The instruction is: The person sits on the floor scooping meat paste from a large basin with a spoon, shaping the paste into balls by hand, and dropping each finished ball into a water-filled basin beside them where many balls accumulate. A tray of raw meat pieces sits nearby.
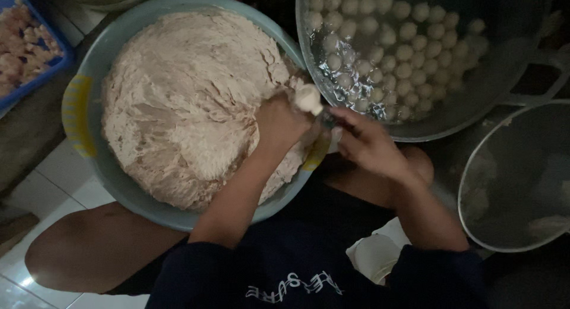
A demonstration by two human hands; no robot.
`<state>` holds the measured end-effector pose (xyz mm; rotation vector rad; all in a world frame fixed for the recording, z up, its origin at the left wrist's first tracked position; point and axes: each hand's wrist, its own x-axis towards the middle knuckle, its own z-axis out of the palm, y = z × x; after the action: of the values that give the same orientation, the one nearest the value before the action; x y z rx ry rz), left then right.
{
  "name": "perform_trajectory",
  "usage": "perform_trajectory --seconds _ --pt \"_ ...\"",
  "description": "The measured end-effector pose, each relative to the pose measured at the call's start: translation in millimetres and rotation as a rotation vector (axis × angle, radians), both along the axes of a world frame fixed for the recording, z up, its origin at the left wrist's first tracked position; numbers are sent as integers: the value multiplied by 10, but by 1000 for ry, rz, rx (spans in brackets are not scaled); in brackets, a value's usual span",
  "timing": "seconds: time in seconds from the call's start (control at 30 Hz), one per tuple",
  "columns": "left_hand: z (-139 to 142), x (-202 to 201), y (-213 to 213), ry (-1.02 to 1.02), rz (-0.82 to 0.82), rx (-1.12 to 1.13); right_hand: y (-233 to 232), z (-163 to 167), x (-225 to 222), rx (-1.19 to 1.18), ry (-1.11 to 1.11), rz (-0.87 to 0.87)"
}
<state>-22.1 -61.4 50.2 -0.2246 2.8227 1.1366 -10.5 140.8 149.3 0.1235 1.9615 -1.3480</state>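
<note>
A big grey-green basin (95,59) with yellow handles holds a large mound of pale meat paste (184,101). My left hand (279,122) is clenched at the paste's right edge, squeezing a round lump of paste (309,98) out of the top of the fist. My right hand (365,143) is close beside it, fingers pinched around a small utensil (326,120) whose shape is hard to make out, right under the lump. Just beyond, a wide metal pot (475,113) of water holds several pale balls (380,42).
A second metal pot (481,149) stands at the right. A blue basket (41,77) with pale pieces is at the top left. My knees and dark sleeves fill the bottom, over a white tiled floor (53,172).
</note>
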Motion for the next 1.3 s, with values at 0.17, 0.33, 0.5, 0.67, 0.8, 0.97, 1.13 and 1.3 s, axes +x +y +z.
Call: perform_trajectory --seconds 0.17,0.33,0.5,0.67,0.8,0.97,1.13,1.3 --pt "283 147 50 247 22 -87 328 -318 -176 214 585 39" --pt "265 228 -3 367 2 198 506 -480 -271 319 654 -1" --pt "6 153 25 193 48 171 376 -332 -11 160 400 -12" --pt "-236 145 111 309 44 294 84 -127 110 -17 708 224" --pt "-262 117 127 143 2 47 -38 -11 117 -11 94 68" --pt "72 218 45 -202 33 -29 75 -130 26 -101 -34 7" --pt "444 573 67 -288 -157 -262 424 -485 -285 141 485 -4" --pt "456 538 60 -267 -209 -329 561 -605 -295 474 816 107"
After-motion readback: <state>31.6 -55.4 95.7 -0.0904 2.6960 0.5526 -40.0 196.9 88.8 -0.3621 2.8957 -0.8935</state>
